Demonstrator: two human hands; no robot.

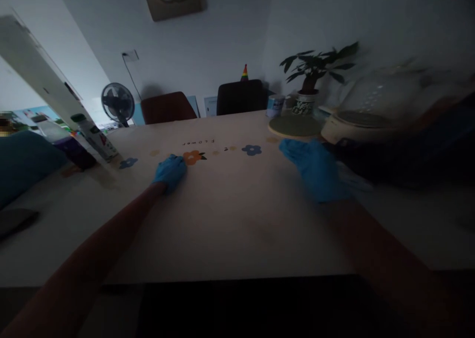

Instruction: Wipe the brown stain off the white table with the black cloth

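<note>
My left hand, in a blue glove, rests on the pale tablecloth beside a printed orange flower. Its fingers are curled in, and whatever they may hold is hidden. To the right, my right hand, also gloved in blue, is slightly blurred. Its fingers are stretched out together, pointing left, with nothing visible in them. It is just in front of a round green mat. Right behind that hand lies a dark, bunched thing that I cannot make out, with a whitish piece by the wrist.
At left stand a tall carton and a bottle with dark purple contents. Back right are a can, a potted plant and a cream appliance with a clear cover. Two chairs stand beyond the table.
</note>
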